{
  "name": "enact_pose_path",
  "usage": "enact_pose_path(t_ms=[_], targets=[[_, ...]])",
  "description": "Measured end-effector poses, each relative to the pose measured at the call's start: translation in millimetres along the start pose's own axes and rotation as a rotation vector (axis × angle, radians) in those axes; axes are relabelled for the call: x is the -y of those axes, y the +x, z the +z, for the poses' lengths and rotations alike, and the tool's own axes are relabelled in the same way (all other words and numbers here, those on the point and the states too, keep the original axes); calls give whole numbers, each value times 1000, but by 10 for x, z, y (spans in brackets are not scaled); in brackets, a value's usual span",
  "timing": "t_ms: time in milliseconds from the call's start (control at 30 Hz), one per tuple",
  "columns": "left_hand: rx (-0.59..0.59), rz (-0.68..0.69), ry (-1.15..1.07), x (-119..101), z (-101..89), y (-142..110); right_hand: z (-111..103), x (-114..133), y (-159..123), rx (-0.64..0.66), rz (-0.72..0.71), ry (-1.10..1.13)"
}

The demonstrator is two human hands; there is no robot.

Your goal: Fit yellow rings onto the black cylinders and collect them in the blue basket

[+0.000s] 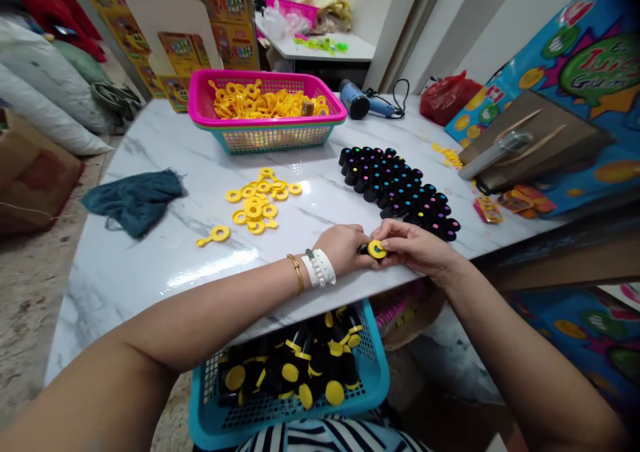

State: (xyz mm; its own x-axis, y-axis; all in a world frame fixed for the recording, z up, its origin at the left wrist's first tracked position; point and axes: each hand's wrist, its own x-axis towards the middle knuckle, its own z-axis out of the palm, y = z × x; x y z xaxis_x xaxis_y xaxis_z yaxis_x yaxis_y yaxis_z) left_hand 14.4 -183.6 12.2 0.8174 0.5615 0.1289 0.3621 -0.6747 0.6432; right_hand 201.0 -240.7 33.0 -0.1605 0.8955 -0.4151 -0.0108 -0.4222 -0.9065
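Observation:
Near the table's front edge, my left hand (343,247) is closed around a small black container, mostly hidden by the fingers. A yellow ring cap (377,249) sits at its end, facing up, with a dark centre. My right hand (419,247) pinches the cap's rim with thumb and fingers. Just beyond stands a block of black containers (395,184) with coloured dots on top. Left of my hands lies a loose pile of yellow ring caps (254,207) with short tabs, and one single yellow cap (220,233) apart from it.
A pink basket (200,109) of yellow caps stands at the back, beside a blue heat gun (354,100). A dark cloth (135,202) lies left. Below the table edge, a blue basket (377,372) holds black-and-yellow containers. A brown paper bag (545,142) stands right.

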Motion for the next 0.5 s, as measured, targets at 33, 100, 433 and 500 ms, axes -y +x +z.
enact_pose_path(t_ms=[33, 100, 433, 500], targets=[[-8, 18, 2, 11, 5, 5, -16, 5, 4, 3, 4, 4], [-17, 40, 3, 31, 18, 22, -32, 35, 6, -3, 12, -40], [14, -4, 40, 11, -2, 36, -106, 83, 52, 97, 101, -80], [4, 8, 49, 25, 4, 36, -96, 101, 50, 83, 72, -147]])
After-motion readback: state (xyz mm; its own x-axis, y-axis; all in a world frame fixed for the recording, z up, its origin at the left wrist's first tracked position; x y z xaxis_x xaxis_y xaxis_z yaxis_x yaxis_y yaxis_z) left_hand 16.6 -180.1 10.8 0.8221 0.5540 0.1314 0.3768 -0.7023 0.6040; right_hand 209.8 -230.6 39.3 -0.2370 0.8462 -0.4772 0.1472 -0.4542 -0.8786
